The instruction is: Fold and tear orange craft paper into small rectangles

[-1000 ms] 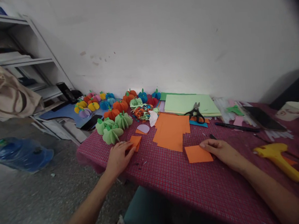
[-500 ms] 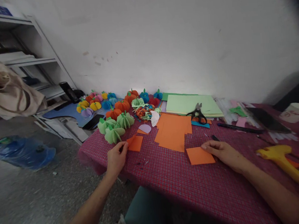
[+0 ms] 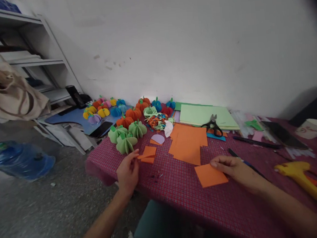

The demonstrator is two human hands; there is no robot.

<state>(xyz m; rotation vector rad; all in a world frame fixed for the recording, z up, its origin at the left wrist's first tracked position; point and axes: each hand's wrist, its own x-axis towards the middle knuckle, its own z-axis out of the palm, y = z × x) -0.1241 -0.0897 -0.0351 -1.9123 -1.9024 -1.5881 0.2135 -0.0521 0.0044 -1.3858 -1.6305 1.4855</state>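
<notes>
On our table [image 3: 182, 198], loose paper sheets [image 3: 187, 144] lie in the middle, with a paper stack [image 3: 208, 114] behind them beside the wall [image 3: 169, 51] and scissors [image 3: 212, 126] at the stack's near edge. Left of the sheets we have a folded paper [image 3: 149, 152] at our left hand [image 3: 127, 173], paper pumpkins [image 3: 125, 143] behind it, and more on the desk [image 3: 64, 119] beyond. Right and forward, a paper piece [image 3: 211, 175] sits at our right hand [image 3: 233, 170]; farther right, a hot-glue gun [image 3: 294, 168] lies before a cup [image 3: 314, 127].
</notes>
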